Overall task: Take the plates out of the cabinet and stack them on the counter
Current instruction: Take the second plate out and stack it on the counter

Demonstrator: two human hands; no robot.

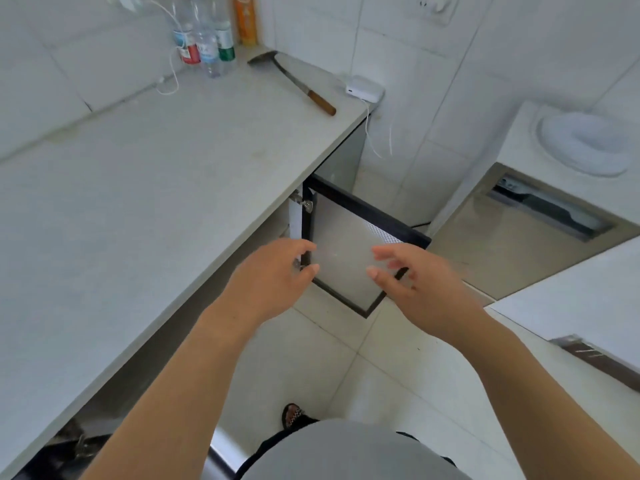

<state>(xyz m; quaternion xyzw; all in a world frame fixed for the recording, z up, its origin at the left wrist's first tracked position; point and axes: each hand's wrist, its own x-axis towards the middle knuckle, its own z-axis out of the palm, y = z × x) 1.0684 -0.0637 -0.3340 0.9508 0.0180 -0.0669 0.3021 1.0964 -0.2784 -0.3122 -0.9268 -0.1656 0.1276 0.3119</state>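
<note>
From the head view, the cabinet door [349, 251], a dark-framed panel with a frosted pane, stands swung open beneath the edge of the long grey desk [138, 188]. Both bare hands hover in front of this door. The left hand [273, 271] is near the door's hinged side, its grip loosely spread with curled fingers and nothing in it. The right hand [412, 282] is at the door's outer, free edge, its grip likewise spread and empty; the fingertips overlap the pane in the picture, but whether they touch it cannot be told.

The inside of the cabinet is hidden under the desk, so any plates in there are out of sight. A stack of white plates [585, 143] lies well to the right of the door, on a separate white surface [519, 133] above a steel-fronted appliance [519, 233].

Beyond the door, on the desk, a spatula [294, 81] with a wooden handle lies near the far corner, with several bottles [211, 39] against the tiled wall and a white charger [363, 88] at the desk's end. Below the door is pale tiled floor [346, 358].
</note>
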